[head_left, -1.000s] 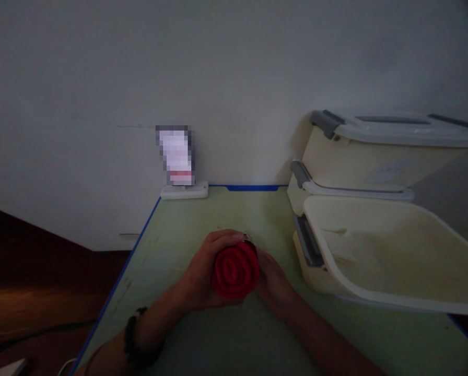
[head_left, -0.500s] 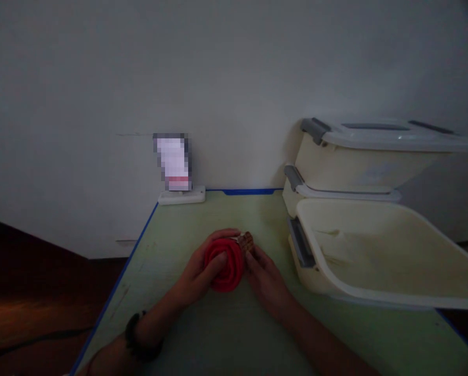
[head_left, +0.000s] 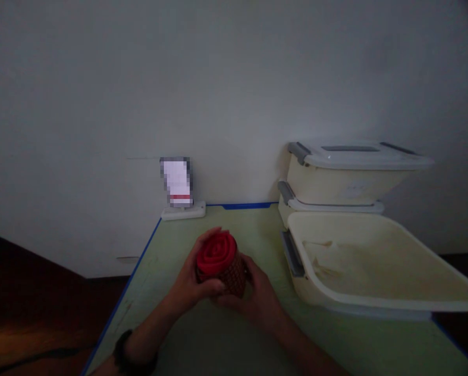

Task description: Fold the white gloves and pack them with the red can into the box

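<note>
A rolled red cloth (head_left: pixel 215 254) with a brown patterned outer layer stands upright, its spiral end facing up, just above the pale green table (head_left: pixel 187 344). My left hand (head_left: pixel 190 284) wraps around its left side, thumb across the front. My right hand (head_left: pixel 253 297) cups it from the right and below. Both hands are closed on the roll. A dark band sits on my left wrist.
To the right, an open cream plastic bin (head_left: pixel 359 271) tilts toward me, and two lidded cream bins (head_left: pixel 347 175) are stacked behind it. A small white stand with a card (head_left: pixel 179 198) sits at the table's far left corner by the wall. The table has a blue edge.
The roll has been turned from lying with its spiral toward me to standing on end, and lifted slightly. The camera has tilted up and back.
</note>
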`<state>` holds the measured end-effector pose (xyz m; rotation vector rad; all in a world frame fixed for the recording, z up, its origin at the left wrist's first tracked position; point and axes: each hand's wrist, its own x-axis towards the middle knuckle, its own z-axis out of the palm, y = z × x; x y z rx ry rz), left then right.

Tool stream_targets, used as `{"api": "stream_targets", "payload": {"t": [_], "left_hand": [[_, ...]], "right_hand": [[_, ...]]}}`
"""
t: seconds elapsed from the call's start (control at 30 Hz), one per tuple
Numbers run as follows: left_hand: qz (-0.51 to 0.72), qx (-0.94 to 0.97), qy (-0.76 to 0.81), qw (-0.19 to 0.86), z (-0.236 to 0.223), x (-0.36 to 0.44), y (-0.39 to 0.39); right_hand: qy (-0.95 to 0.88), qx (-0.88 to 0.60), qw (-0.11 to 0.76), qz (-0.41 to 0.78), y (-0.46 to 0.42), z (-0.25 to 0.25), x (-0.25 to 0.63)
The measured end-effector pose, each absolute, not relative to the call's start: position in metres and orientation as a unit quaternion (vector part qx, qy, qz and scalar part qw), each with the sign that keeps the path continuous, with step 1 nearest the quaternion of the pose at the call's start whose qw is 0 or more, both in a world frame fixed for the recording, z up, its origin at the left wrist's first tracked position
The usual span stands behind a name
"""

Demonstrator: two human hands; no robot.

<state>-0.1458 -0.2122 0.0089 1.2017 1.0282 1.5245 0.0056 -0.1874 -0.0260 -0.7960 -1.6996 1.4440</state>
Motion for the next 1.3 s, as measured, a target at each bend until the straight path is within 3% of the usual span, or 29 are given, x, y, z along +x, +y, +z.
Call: {"api": "stream_targets", "payload": {"t": [0.33,0.67,0.9,1.13,1.3], "left_hand": [[0.618,0.545,0.422,0.378,0.030,-0.125,-0.238],[0.594,0.580,0.382,0.406,0.055,-0.084,-0.215],[0.514,0.523,0.546,0.406,0.037,-0.042,-0.152],[0.464,0.458,0.552,0.520,0.031,-0.018,-0.134],[0.465,0.459,0.544,0.526,0.050,-0.034,-0.149]], "right_hand": [[-0.665,-0.245,0.341,0.618,-0.207,0.042,0.014],[-0.736,-0.347,0.367,0.451,-0.195,0.104,0.080],[-0.746,-0.440,0.392,0.311,-0.143,0.105,0.151],[-0.711,-0.478,0.393,0.335,-0.128,0.087,0.197],[-0.695,-0.477,0.401,0.359,-0.137,0.096,0.202]]}}
